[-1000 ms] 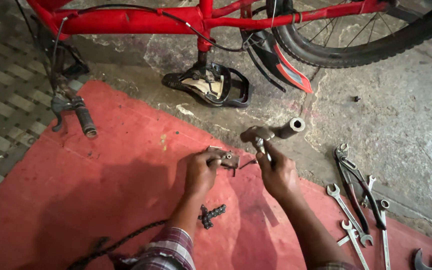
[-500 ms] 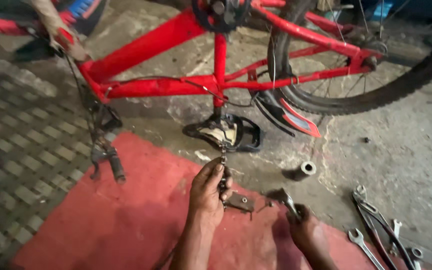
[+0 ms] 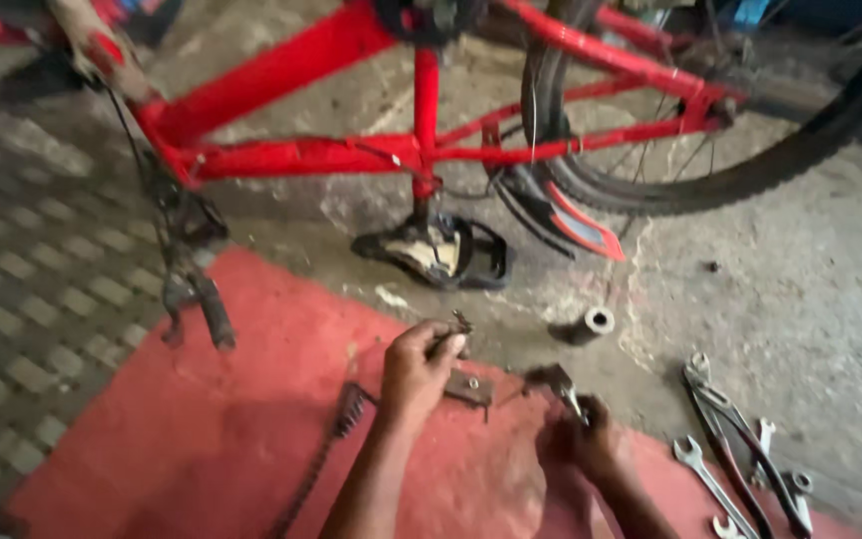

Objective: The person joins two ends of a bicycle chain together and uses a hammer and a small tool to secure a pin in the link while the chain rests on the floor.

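My left hand (image 3: 419, 371) is closed on a small dark metal bicycle part (image 3: 458, 325), held just above a flat brown metal piece (image 3: 470, 387) on the red mat (image 3: 202, 429). My right hand (image 3: 591, 439) grips a small metal tool (image 3: 563, 384) that points up and left toward that piece. The two hands are a short way apart. An upside-down red bicycle (image 3: 421, 150) stands right behind them, its saddle (image 3: 433, 250) resting on the concrete.
A short metal tube (image 3: 587, 325) lies on the concrete right of the saddle. Several spanners and pliers (image 3: 740, 459) lie at the lower right. A chain (image 3: 323, 454) trails across the mat. The handlebar grip (image 3: 214, 311) touches the mat's left edge. Paving bricks cover the left.
The view has tilted up toward the bicycle. My left hand lifted the small part up off the mat, then came down a little; my right hand stayed low with its tool.
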